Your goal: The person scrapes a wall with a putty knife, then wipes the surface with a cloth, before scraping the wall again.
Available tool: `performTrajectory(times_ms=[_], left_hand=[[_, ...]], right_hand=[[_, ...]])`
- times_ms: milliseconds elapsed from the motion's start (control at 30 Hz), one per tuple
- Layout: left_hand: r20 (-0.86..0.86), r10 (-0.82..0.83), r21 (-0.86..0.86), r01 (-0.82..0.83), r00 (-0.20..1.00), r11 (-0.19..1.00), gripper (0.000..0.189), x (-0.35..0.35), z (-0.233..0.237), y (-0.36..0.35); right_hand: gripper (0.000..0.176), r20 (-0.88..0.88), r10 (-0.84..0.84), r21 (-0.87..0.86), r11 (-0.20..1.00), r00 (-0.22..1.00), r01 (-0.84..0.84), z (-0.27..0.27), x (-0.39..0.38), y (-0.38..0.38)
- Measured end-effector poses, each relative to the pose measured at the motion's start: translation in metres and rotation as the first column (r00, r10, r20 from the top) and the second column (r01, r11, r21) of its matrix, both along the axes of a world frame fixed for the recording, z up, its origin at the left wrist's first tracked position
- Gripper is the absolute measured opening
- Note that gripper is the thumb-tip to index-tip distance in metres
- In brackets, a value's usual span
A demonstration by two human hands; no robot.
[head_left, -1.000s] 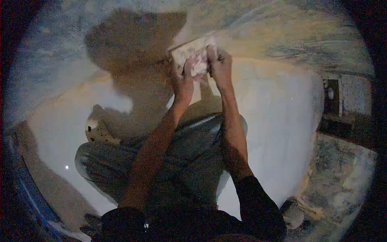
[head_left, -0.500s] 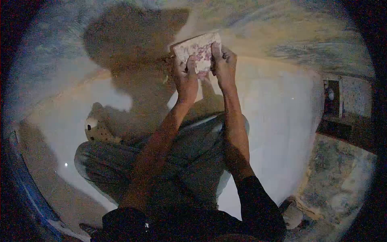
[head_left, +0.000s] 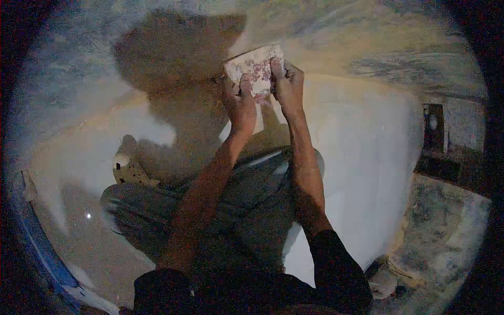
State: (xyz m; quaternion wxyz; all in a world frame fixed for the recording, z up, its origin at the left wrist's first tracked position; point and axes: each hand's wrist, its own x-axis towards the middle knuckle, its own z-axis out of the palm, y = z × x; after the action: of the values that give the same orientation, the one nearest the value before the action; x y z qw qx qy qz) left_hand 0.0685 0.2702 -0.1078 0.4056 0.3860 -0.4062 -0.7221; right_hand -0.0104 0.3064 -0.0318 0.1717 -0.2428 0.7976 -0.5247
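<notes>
A small flat, rectangular packet-like thing (head_left: 258, 68), whitish with a reddish-pink floral pattern, is held up in front of me, tilted slightly. My left hand (head_left: 240, 102) grips its lower left part, the thumb lying on the face. On the right side my right hand (head_left: 287, 86) is closed round the edge, its thumb also pressed on the patterned face. The other fingers of both hands are mostly hidden behind it. Below the arms are my crossed legs in dark grey trousers (head_left: 236, 205).
A pale sheet-like surface (head_left: 362, 142) spreads under me. By my left knee lies a cream thing with dark holes (head_left: 130, 170). A blue edge (head_left: 50, 257) runs along the lower left. A dark doorway-like opening (head_left: 433, 126) shows at the far right. My shadow falls ahead.
Both hands and the patterned thing have shifted slightly to the left in the view. The surroundings have slid a little to the right. Both hands keep their grip.
</notes>
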Motion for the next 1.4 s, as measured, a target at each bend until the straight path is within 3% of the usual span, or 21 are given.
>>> performTrajectory(times_ms=[67,100,167,233,367,433,567,667,700,767,833,933,1000,1067,1100,1167,1200,1267,1300,1333,1400], left_hand=[[-0.007,-0.040,0.053,0.040,0.999,0.998,0.038,-0.001,0.000,0.001],[-0.128,-0.024,0.135,0.041,0.992,0.990,0.038,-0.003,0.001,0.004],[-0.242,0.003,0.213,0.050,0.970,0.976,0.037,-0.005,0.011,0.005],[0.136,0.087,-0.005,-0.087,0.987,0.996,0.039,-0.003,0.024,0.004],[0.029,0.086,-0.075,-0.084,0.996,0.994,0.041,-0.002,0.011,0.005],[0.126,0.062,-0.110,-0.048,0.990,0.993,0.040,0.003,0.024,0.002],[0.160,0.052,-0.128,-0.031,0.986,0.991,0.039,-0.004,0.005,-0.002],[0.088,0.147,-0.318,-0.112,0.985,0.942,0.040,-0.005,0.000,-0.002],[-0.062,0.053,-0.119,-0.060,0.997,0.991,0.041,-0.002,0.015,-0.004],[-0.220,-0.009,0.077,0.027,0.975,0.997,0.042,0.006,0.031,-0.005],[0.092,-0.049,-0.103,0.058,0.995,0.993,0.037,0.014,0.037,-0.007],[0.049,0.088,-0.221,-0.075,0.995,0.972,0.036,0.001,0.024,-0.002],[0.027,0.119,-0.182,-0.113,0.992,0.977,0.036,-0.001,0.038,-0.001],[0.024,0.109,-0.101,-0.106,0.994,0.989,0.038,0.008,0.050,-0.009],[0.150,-0.068,-0.154,0.092,0.986,0.984,0.040,0.020,0.050,-0.018],[0.275,-0.237,-0.181,0.292,0.932,0.939,0.043,0.016,0.044,-0.019],[0.182,-0.059,-0.228,0.100,0.982,0.968,0.042,0.004,0.034,-0.009],[0.068,0.123,-0.267,-0.100,0.990,0.959,0.041,-0.009,0.012,0.004],[0.062,0.137,-0.227,-0.120,0.989,0.966,0.040,-0.007,0.009,0.007],[0.045,0.097,-0.147,-0.089,0.994,0.985,0.039,-0.006,0.006,0.010],[-0.056,-0.021,0.084,0.025,0.998,0.996,0.038,0.000,0.002,0.011]], right_hand=[[0.038,0.153,0.000,-0.174,0.984,0.988,0.027,0.001,0.005,-0.004],[0.038,0.058,0.047,-0.147,0.988,0.997,-0.038,0.000,0.000,-0.002],[0.037,0.073,0.030,-0.091,0.996,0.997,-0.023,0.004,-0.005,0.000],[0.035,0.024,0.033,-0.027,0.999,0.999,-0.033,-0.006,-0.012,0.002],[0.035,-0.031,-0.009,0.008,1.000,0.999,0.010,0.000,-0.004,0.001],[0.035,0.226,0.013,-0.121,0.993,0.974,0.015,0.026,0.011,-0.004],[0.035,0.136,0.009,-0.129,0.992,0.991,0.009,0.012,0.007,-0.003],[0.036,0.081,0.029,-0.173,0.985,0.996,-0.015,0.012,0.007,-0.001],[0.036,0.092,0.027,-0.144,0.989,0.995,-0.013,0.025,0.011,-0.001],[0.036,0.110,0.024,-0.109,0.994,0.994,-0.012,0.027,0.014,0.003],[0.035,0.208,0.056,-0.212,0.977,0.977,-0.011,0.021,0.013,0.001],[0.034,0.107,0.065,-0.140,0.989,0.992,-0.050,-0.004,-0.004,0.002],[0.035,0.186,-0.018,-0.248,0.967,0.982,0.065,0.033,0.013,-0.004],[0.037,0.117,0.016,-0.039,0.999,0.993,-0.012,0.029,0.005,0.001],[0.037,0.127,0.017,-0.037,0.999,0.992,-0.012,0.034,0.010,0.003],[0.038,0.286,0.078,-0.259,0.966,0.955,-0.002,0.050,0.010,0.001],[0.038,0.285,0.077,-0.259,0.966,0.955,-0.001,0.038,0.007,0.003],[0.039,0.089,0.054,-0.137,0.990,0.995,-0.042,-0.004,-0.004,0.004],[0.039,-0.014,0.099,-0.009,0.995,0.995,-0.099,-0.005,-0.006,0.007],[0.039,-0.008,0.098,-0.005,0.995,0.995,-0.098,-0.007,-0.008,0.011],[0.037,0.138,0.098,0.044,0.994,0.986,-0.105,0.005,-0.004,0.011]])
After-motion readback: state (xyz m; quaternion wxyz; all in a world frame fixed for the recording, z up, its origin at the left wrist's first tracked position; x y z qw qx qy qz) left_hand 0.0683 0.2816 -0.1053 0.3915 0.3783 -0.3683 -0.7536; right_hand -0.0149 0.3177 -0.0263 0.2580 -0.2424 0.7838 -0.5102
